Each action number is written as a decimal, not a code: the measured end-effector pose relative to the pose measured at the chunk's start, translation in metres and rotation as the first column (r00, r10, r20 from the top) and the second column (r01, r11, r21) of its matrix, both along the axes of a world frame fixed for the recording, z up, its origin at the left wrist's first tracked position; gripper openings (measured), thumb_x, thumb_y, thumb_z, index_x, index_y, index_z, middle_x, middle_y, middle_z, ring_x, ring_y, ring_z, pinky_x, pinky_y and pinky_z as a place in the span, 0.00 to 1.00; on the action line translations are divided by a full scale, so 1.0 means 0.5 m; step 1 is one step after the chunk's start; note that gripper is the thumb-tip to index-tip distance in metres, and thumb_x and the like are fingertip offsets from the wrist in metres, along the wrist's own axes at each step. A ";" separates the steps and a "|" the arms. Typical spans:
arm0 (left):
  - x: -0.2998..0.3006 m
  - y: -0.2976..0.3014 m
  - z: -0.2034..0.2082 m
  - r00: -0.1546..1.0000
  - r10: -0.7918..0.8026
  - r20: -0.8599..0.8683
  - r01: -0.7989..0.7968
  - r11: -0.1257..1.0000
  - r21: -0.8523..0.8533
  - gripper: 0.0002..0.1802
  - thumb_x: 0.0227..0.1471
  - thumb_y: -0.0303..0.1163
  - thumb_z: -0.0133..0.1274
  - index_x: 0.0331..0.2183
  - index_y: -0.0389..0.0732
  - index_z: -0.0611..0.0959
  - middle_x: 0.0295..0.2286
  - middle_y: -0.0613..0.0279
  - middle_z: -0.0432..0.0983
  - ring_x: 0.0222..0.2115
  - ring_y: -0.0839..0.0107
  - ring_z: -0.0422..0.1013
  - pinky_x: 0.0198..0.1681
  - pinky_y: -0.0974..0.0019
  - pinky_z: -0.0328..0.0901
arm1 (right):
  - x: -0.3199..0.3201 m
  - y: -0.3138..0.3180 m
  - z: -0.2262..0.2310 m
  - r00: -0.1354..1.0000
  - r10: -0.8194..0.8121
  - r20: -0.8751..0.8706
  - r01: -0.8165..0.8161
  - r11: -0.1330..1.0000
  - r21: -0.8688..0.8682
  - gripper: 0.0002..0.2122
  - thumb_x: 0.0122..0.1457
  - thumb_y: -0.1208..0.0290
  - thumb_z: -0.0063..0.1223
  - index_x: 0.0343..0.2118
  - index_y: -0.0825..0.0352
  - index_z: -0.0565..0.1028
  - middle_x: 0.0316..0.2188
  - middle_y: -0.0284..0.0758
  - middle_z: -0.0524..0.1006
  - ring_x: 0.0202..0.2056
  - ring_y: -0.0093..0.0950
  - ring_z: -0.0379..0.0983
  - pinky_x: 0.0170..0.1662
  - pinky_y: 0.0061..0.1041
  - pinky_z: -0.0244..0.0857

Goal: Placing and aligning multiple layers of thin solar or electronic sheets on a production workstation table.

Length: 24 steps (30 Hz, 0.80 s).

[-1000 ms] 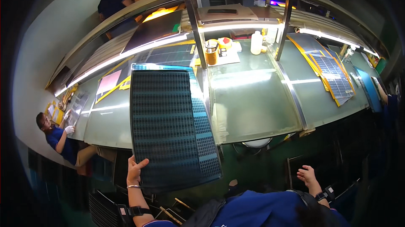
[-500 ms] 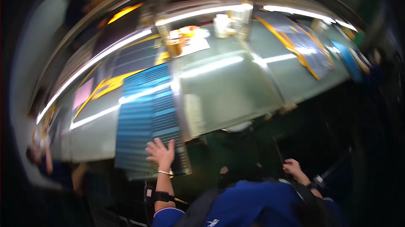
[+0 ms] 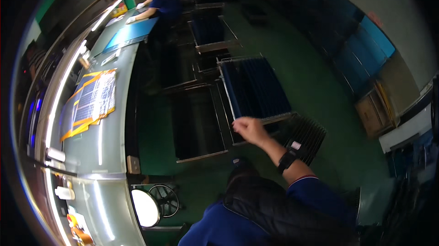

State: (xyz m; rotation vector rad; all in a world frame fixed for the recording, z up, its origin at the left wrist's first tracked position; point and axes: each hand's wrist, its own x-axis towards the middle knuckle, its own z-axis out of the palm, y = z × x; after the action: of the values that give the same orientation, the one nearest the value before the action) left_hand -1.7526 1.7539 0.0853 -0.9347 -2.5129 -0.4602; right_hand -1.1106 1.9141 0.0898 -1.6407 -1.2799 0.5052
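Observation:
My right hand [image 3: 250, 129] reaches forward from the lower right, a black band round its forearm. Its fingers are curled closed, and I see nothing in them. In the picture the hand overlaps the near corner of a metal-framed rack [image 3: 258, 83] filled with dark blue panels; whether it touches the frame I cannot tell. A dark slatted rack [image 3: 308, 136] stands just right of the hand, partly behind my forearm. Another dark, low rack [image 3: 199, 122] lies on its left. My left hand is out of view.
Along the left runs a lit workbench [image 3: 114, 154] with orange-edged sheets [image 3: 93, 99]. A co-worker [image 3: 163, 1] leans over a blue panel [image 3: 132, 33] at its far end. A round white-topped stool [image 3: 145, 208] stands by the bench. Blue panels [image 3: 366, 54] line the right wall near a carton [image 3: 372, 111].
My view has swung from facing the bench to the right, along the aisle of racks. The left hand, spread over a blue panel before, has left the picture. The right hand stays curled.

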 end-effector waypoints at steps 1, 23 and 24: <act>0.023 0.046 0.005 0.991 -0.109 0.075 0.110 0.994 -0.005 0.30 0.49 0.51 0.53 0.42 0.34 0.74 0.34 0.49 0.72 0.32 0.61 0.71 0.32 0.51 0.66 | 0.094 0.005 -0.001 0.994 -0.114 0.006 0.114 0.993 0.010 0.09 0.55 0.75 0.51 0.36 0.71 0.77 0.26 0.36 0.79 0.28 0.20 0.75 0.31 0.18 0.69; 0.576 0.152 0.068 0.676 -0.290 0.678 0.455 0.887 -0.075 0.15 0.48 0.30 0.57 0.37 0.30 0.80 0.30 0.54 0.79 0.28 0.71 0.75 0.31 0.71 0.69 | 0.575 0.374 -0.439 0.886 -0.206 0.415 0.456 0.543 -0.705 0.16 0.60 0.75 0.33 0.47 0.81 0.63 0.39 0.52 0.75 0.41 0.46 0.74 0.43 0.38 0.70; 0.580 0.138 0.067 0.696 -0.263 0.668 0.429 0.898 -0.094 0.14 0.48 0.29 0.57 0.36 0.31 0.80 0.29 0.55 0.79 0.27 0.72 0.75 0.31 0.72 0.68 | 0.581 0.375 -0.417 0.905 -0.180 0.387 0.419 0.541 -0.729 0.14 0.59 0.76 0.36 0.43 0.77 0.70 0.40 0.51 0.75 0.43 0.45 0.73 0.45 0.38 0.69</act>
State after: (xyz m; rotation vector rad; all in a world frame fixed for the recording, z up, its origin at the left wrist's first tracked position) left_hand -1.4627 1.8227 0.1188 -1.6043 -3.0578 -0.6980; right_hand -0.8202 2.1014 -0.1187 -2.7378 -0.9279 0.7210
